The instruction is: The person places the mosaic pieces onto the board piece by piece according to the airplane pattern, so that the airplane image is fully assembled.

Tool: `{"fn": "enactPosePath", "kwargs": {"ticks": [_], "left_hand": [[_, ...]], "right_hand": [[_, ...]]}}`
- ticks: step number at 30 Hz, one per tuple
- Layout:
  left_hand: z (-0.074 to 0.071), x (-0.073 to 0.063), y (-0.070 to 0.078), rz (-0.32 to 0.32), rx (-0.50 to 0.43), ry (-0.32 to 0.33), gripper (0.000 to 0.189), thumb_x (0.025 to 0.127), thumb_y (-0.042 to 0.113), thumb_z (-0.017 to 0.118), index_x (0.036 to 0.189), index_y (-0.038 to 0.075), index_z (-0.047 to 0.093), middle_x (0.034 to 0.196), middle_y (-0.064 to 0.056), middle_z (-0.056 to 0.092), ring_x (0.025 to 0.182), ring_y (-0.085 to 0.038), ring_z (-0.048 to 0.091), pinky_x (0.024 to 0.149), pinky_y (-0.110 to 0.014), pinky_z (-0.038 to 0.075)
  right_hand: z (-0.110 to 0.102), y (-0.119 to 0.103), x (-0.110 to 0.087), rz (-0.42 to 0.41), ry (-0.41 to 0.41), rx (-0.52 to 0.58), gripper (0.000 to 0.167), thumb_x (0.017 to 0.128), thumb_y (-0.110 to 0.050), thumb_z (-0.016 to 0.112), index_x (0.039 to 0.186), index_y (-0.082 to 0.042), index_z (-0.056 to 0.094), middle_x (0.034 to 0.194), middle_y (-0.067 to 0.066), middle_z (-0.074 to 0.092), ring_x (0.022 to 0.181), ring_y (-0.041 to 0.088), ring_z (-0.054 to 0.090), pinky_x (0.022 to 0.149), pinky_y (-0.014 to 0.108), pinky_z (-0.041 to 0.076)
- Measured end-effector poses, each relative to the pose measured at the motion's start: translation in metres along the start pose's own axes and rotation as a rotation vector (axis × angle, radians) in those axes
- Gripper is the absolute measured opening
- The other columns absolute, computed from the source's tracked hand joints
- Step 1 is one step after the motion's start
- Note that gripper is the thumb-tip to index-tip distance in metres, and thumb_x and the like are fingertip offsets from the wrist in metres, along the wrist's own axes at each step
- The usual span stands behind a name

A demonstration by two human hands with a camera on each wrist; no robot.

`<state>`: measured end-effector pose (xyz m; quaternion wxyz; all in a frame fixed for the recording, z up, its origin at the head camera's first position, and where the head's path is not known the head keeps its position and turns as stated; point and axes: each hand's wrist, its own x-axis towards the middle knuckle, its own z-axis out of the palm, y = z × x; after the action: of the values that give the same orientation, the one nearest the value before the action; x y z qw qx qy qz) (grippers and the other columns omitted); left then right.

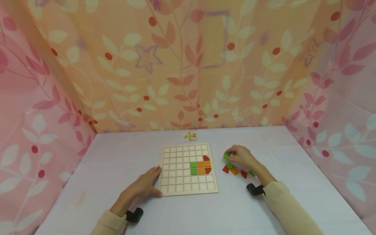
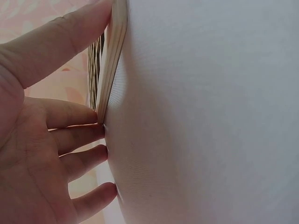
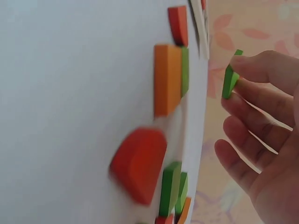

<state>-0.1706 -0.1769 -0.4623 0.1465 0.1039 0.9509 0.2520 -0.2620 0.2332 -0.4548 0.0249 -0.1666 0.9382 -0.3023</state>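
A square wooden grid board [image 1: 176, 179] lies on the table, with green, orange and red tiles set in its right part. My left hand [image 1: 144, 183] rests at the board's left edge, thumb by the near corner and fingers spread along the side; the left wrist view shows the fingertips against the board's edge [image 2: 112, 70]. Between thumb and fingers, my right hand [image 1: 241, 157] pinches a green tile [image 3: 230, 80], lifted over the loose pieces. Below it lie a red piece [image 3: 140, 165], an orange tile [image 3: 166, 81] and several more green and red pieces.
A small pattern card [image 1: 189, 135] lies behind the board, showing a coloured figure on a grid. Patterned cloth [image 1: 182, 65] hangs at the back and both sides of the white table [image 1: 117, 156]. A black wrist mount [image 1: 255, 189] sits by the right cuff.
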Motion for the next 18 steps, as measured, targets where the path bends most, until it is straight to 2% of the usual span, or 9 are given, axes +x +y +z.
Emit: {"fn": "enactPosePath", "kwargs": {"ticks": [4, 10, 18], "left_hand": [[0.001, -0.001, -0.001, -0.006, 0.001, 0.002, 0.103, 0.064, 0.025, 0.09, 0.148, -0.002, 0.036, 0.157, -0.019, 0.031, 0.146, -0.041, 0.025, 0.115, -0.063, 0.025], [0.003, -0.001, -0.002, -0.003, 0.003, 0.006, 0.103, 0.064, 0.024, 0.09, 0.148, -0.002, 0.037, 0.157, -0.018, 0.032, 0.146, -0.04, 0.026, 0.115, -0.062, 0.026], [0.001, -0.002, 0.0, 0.005, 0.007, 0.01, 0.102, 0.064, 0.024, 0.09, 0.147, -0.002, 0.037, 0.157, -0.019, 0.032, 0.146, -0.041, 0.026, 0.115, -0.062, 0.026]], "right_hand": [[0.004, -0.006, 0.001, -0.005, 0.014, 0.079, 0.026, 0.083, -0.017, 0.073, 0.107, -0.007, 0.073, 0.096, 0.003, 0.067, 0.088, 0.02, 0.055, 0.078, 0.031, 0.049], [0.012, -0.012, 0.004, -0.014, 0.012, 0.177, 0.026, 0.084, -0.017, 0.073, 0.109, -0.008, 0.072, 0.099, 0.004, 0.067, 0.091, 0.019, 0.055, 0.079, 0.028, 0.049], [0.02, -0.027, 0.009, -0.088, 0.034, 0.213, 0.026, 0.084, -0.016, 0.074, 0.108, -0.007, 0.072, 0.099, 0.004, 0.068, 0.09, 0.019, 0.057, 0.082, 0.026, 0.05]]}}
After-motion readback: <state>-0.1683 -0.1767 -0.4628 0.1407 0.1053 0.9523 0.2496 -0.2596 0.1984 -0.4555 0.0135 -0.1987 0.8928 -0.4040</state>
